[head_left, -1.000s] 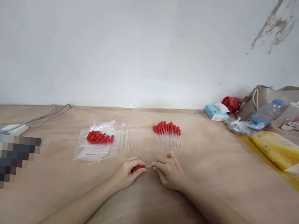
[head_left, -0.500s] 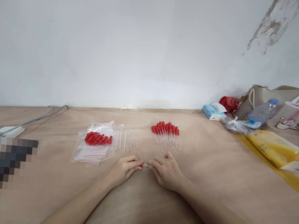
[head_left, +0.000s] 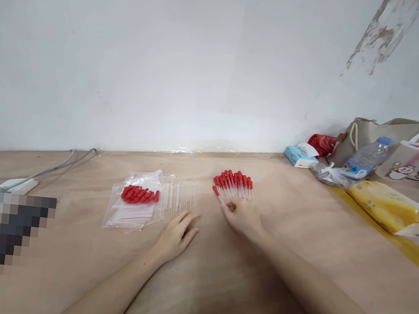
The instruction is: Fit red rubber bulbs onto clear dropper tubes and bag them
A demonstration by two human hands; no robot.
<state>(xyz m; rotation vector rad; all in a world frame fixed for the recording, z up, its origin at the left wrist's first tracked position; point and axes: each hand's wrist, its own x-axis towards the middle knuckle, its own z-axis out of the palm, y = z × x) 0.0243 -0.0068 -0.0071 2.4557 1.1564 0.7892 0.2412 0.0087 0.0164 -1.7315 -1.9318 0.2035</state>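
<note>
My right hand (head_left: 242, 216) pinches the clear tube of a red-bulbed dropper (head_left: 216, 191) at the left edge of a fanned group of droppers (head_left: 234, 179). The palm and fingers hide the lower tubes of that group. My left hand (head_left: 178, 236) rests on the table with nothing in it, its thumb apart from the fingers. Beyond its fingertips lies a row of clear glass-like tubes (head_left: 179, 196). To their left, a pile of loose red rubber bulbs (head_left: 138, 195) sits on clear zip bags (head_left: 131, 219).
At right stand a blue tissue box (head_left: 301, 155), a plastic bottle (head_left: 370, 155), a cup with a red straw (head_left: 399, 162), a grey bag (head_left: 395, 129) and a yellow wipes pack (head_left: 387, 206). A cable (head_left: 59, 165) and white power strip (head_left: 19, 186) lie at left.
My left hand has let go of the red bulb and its fingers have opened. My right hand has carried the dropper up and away to the group's left side.
</note>
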